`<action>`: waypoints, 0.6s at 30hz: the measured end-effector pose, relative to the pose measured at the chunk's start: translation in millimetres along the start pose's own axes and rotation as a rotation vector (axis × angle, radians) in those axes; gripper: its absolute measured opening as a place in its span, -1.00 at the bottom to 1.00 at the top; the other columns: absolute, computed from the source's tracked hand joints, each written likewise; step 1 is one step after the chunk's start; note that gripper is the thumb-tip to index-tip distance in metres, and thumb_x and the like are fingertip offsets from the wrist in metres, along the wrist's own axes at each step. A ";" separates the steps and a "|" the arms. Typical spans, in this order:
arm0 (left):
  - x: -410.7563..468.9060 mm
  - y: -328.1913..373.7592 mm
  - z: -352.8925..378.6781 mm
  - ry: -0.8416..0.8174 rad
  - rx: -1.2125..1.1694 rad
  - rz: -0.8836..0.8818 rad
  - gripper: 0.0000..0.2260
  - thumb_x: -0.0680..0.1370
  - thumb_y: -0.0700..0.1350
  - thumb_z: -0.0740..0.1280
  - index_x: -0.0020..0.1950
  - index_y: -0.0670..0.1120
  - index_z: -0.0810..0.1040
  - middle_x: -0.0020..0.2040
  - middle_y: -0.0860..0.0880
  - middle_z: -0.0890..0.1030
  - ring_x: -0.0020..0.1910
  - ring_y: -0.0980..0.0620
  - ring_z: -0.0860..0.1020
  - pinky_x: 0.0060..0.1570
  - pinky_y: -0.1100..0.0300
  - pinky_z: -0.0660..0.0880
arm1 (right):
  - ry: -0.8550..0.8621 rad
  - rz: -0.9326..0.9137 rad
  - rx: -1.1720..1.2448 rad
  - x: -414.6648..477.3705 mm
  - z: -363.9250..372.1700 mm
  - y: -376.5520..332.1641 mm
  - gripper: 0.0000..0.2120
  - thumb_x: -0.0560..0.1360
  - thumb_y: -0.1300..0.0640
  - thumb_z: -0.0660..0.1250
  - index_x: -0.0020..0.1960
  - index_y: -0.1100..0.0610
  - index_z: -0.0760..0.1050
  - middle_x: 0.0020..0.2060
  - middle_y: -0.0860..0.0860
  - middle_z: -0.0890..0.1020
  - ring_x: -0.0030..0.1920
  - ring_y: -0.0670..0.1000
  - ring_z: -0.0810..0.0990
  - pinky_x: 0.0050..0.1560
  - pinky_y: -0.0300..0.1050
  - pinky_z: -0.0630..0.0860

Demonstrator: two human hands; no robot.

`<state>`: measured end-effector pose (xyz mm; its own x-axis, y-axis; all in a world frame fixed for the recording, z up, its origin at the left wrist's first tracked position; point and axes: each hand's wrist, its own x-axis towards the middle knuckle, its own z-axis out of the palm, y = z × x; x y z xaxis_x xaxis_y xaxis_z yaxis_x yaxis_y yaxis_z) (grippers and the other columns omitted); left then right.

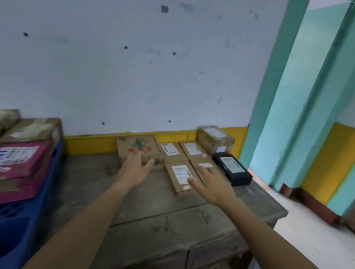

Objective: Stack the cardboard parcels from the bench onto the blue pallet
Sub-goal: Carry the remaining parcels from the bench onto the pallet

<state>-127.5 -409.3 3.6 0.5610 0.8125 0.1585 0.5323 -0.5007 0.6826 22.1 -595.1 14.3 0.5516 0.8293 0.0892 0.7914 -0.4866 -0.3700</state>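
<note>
Several cardboard parcels lie at the back of the worn wooden bench [161, 218]. A larger brown box with red and green print [136, 146] sits at the left of the group. Flat labelled parcels [179, 174] lie beside it, and a black box [232, 168] at the right. My left hand [137, 166] is stretched out open, fingers at the printed box's front. My right hand [213, 184] hovers open over the flat parcels. The blue pallet [1, 230] at the left carries a pink box [10, 164] and brown parcels [32, 130].
A taller taped carton [215, 139] stands in the bench's back right corner against the white wall with its yellow base strip. A teal door frame [289, 104] and an open doorway lie to the right. The bench drops off at its right edge.
</note>
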 end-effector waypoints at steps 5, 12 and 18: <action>47.9 47.0 66.6 -0.085 0.030 0.057 -0.47 0.58 0.14 0.17 0.48 -0.08 0.22 0.47 -0.12 0.29 0.44 -0.12 0.29 0.36 -0.04 0.29 | 0.046 0.136 -0.012 33.3 -15.5 76.7 -0.39 0.51 -0.29 0.09 0.49 -0.09 0.12 0.46 0.11 0.25 0.42 0.16 0.29 0.33 0.10 0.34; 165.6 94.7 153.6 -0.185 0.028 0.136 -0.45 0.61 0.13 0.12 0.52 -0.11 0.13 0.51 -0.18 0.18 0.43 -0.15 0.27 0.29 0.04 0.31 | 0.102 0.224 -0.007 124.3 -30.0 164.9 -0.41 0.52 -0.28 0.10 0.49 -0.12 0.12 0.41 0.10 0.30 0.37 0.18 0.34 0.29 0.08 0.38; 292.2 114.8 236.3 -0.242 0.027 0.116 -0.46 0.62 0.11 0.09 0.52 -0.14 0.10 0.49 -0.20 0.18 0.45 -0.15 0.21 0.32 -0.03 0.28 | 0.068 0.285 0.039 248.7 -27.5 233.4 -0.44 0.53 -0.25 0.10 0.47 -0.11 0.13 0.40 0.12 0.28 0.36 0.19 0.35 0.29 0.08 0.38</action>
<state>247.3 -299.9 -40.3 0.7528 0.6558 0.0570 0.4707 -0.5967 0.6499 351.2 -509.9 -24.4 0.7676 0.6399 0.0375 0.5921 -0.6854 -0.4238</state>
